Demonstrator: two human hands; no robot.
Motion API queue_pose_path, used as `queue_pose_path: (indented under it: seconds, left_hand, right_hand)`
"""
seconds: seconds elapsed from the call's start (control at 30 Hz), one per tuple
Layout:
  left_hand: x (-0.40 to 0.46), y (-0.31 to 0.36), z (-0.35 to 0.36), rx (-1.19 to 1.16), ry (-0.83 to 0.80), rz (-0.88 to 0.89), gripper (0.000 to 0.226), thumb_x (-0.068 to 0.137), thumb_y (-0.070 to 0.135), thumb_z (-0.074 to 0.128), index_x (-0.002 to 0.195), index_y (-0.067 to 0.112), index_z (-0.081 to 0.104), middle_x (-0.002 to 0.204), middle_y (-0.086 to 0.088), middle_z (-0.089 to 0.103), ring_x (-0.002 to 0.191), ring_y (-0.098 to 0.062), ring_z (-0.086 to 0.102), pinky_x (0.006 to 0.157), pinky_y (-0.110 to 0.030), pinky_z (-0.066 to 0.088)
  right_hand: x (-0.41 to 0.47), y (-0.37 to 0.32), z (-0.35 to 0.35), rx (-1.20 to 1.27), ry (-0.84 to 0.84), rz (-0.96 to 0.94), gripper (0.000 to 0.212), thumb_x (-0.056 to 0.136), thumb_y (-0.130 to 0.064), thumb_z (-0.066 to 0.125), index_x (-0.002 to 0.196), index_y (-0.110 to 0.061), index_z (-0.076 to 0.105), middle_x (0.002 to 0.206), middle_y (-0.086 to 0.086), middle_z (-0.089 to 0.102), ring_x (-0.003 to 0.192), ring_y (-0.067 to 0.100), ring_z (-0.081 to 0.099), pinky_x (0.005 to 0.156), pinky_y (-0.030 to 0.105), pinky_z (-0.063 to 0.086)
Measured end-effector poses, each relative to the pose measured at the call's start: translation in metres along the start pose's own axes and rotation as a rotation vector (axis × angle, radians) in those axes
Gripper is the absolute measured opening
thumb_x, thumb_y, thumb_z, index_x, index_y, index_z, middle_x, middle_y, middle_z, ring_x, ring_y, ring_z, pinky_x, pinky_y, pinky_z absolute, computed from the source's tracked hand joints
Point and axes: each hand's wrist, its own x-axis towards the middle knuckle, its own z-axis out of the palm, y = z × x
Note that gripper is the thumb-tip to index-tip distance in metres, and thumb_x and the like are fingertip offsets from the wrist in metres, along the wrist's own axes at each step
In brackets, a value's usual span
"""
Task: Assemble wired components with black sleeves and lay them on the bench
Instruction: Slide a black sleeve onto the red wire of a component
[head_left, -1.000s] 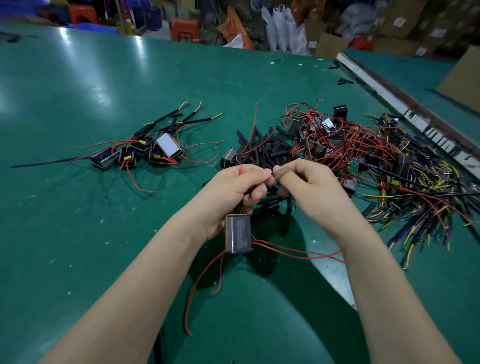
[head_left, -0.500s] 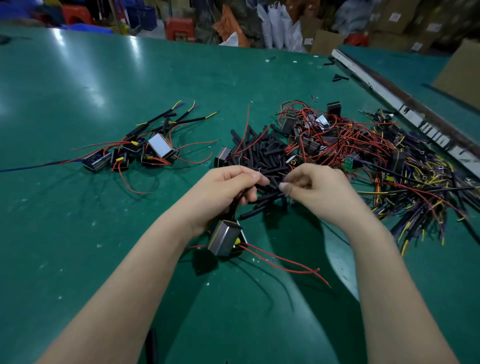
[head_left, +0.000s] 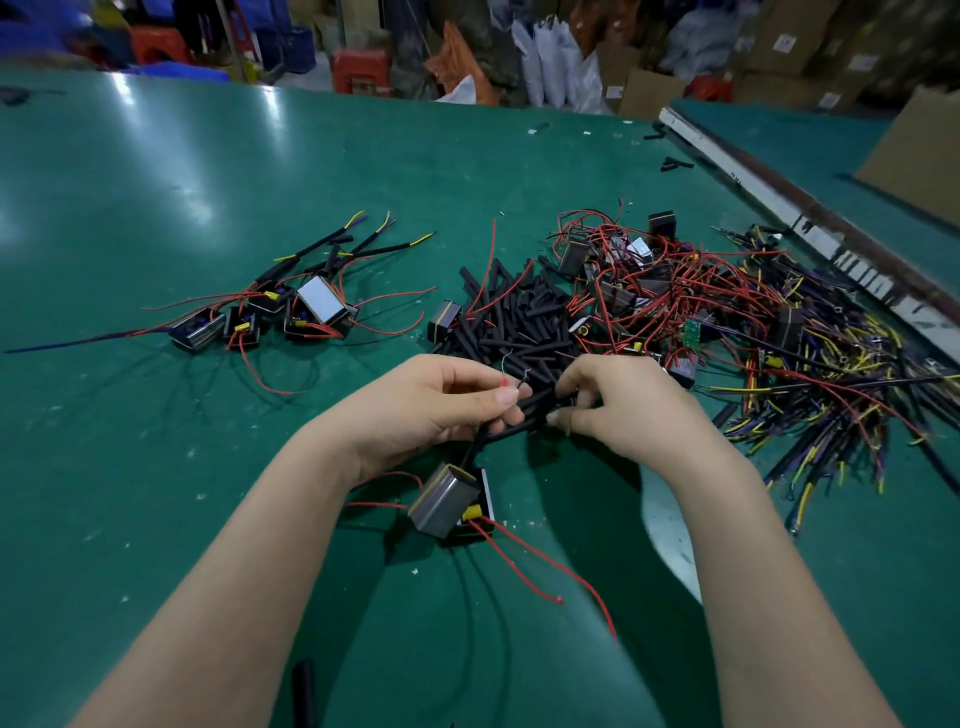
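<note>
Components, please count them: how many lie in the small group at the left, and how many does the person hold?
Components in left group: 4
Component held by its leads in left hand: 1
Total: 5

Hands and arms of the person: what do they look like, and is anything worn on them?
Both forearms are bare from the lower edge of the picture to the wrists; no sleeve shows. The left hand and the right hand wear no gloves. I see no ring, watch or bracelet. The fingernails are short and unpainted where they show.
</note>
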Motion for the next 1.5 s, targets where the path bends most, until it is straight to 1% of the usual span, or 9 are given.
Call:
queue_pose_path:
  seconds: [0.2,0.33,0.53,0.7,0.8,0.97,1.17,1.33,1.5]
  left_hand:
    - [0.001,0.0,0.0,0.073,0.072,0.044,0.025,0.061,0.024,0.075,0.085,0.017,0.073,0.077,0.0,0.068,0.076,-0.012,0.058,0.071,-0.021,0.043]
    - [0.005,-0.001,0.003,0.13,0.171,0.101,0.02,0.064,0.025,0.076,0.081,0.018,0.07,0.063,0.007,0.059,0.056,-0.003,0.048,0.049,-0.012,0.033]
    - [0.007,-0.004,0.004,0.143,0.209,0.19,0.01,0.071,0.023,0.075,0.079,0.021,0.069,0.062,0.009,0.063,0.056,0.0,0.054,0.05,-0.009,0.038]
    - [0.009,-0.006,0.005,0.136,0.237,0.221,0.024,0.058,0.032,0.076,0.078,0.021,0.069,0.065,0.013,0.064,0.06,0.0,0.055,0.057,-0.009,0.043]
    - [0.01,-0.007,0.005,0.138,0.237,0.245,0.026,0.056,0.031,0.077,0.078,0.02,0.069,0.067,0.012,0.064,0.064,0.0,0.057,0.063,-0.01,0.045]
    - [0.009,-0.006,0.005,0.142,0.233,0.232,0.021,0.063,0.031,0.074,0.08,0.019,0.068,0.068,0.012,0.066,0.06,0.002,0.056,0.057,-0.009,0.043]
    - [0.006,0.002,0.005,0.012,0.18,0.025,0.023,0.097,0.029,0.049,0.089,0.021,0.069,0.082,0.007,0.074,0.065,0.0,0.063,0.057,-0.013,0.04]
    - [0.005,0.0,0.004,0.006,0.138,0.034,0.015,0.089,0.008,0.06,0.088,0.02,0.069,0.078,0.008,0.073,0.067,-0.001,0.065,0.064,-0.013,0.05]
    - [0.006,-0.002,0.002,0.06,0.158,0.096,0.013,0.068,0.023,0.074,0.081,0.023,0.072,0.076,0.008,0.071,0.064,-0.002,0.058,0.062,-0.022,0.035]
  right_hand:
    - [-0.002,-0.006,0.007,-0.001,-0.063,0.093,0.029,0.085,-0.028,0.064,0.111,-0.035,0.057,0.086,-0.009,0.059,0.087,0.02,0.057,0.078,0.039,0.053]
    - [-0.003,-0.006,0.007,-0.004,-0.058,0.138,0.023,0.086,-0.033,0.063,0.108,-0.035,0.056,0.089,-0.007,0.056,0.089,0.021,0.055,0.078,0.037,0.051]
    - [-0.002,-0.007,0.006,0.018,0.025,0.094,0.019,0.086,-0.019,0.059,0.092,-0.036,0.056,0.089,-0.005,0.061,0.086,0.022,0.058,0.077,0.035,0.051]
    - [-0.004,-0.014,-0.009,0.854,0.269,0.022,0.021,0.085,-0.01,0.068,0.091,-0.028,0.06,0.074,-0.001,0.065,0.048,0.005,0.049,0.048,0.017,0.039]
    - [-0.005,-0.02,-0.009,1.064,0.288,-0.016,0.016,0.088,-0.009,0.067,0.093,-0.024,0.062,0.068,-0.007,0.066,0.045,0.003,0.047,0.044,0.01,0.037]
    - [-0.003,-0.026,-0.004,1.067,0.304,-0.013,0.014,0.087,-0.01,0.067,0.092,-0.023,0.064,0.067,-0.009,0.068,0.049,0.001,0.05,0.051,0.011,0.041]
    - [-0.002,-0.026,-0.002,1.049,0.312,0.019,0.014,0.088,-0.01,0.066,0.093,-0.023,0.064,0.067,-0.01,0.068,0.049,0.001,0.051,0.051,0.011,0.042]
    - [-0.002,-0.03,-0.001,1.112,0.299,0.031,0.013,0.088,-0.008,0.065,0.097,-0.017,0.064,0.067,-0.008,0.064,0.049,-0.003,0.05,0.046,0.008,0.037]
    - [-0.001,-0.033,0.001,1.164,0.251,0.053,0.013,0.089,-0.009,0.065,0.096,-0.02,0.065,0.063,-0.013,0.064,0.052,-0.002,0.052,0.046,0.009,0.037]
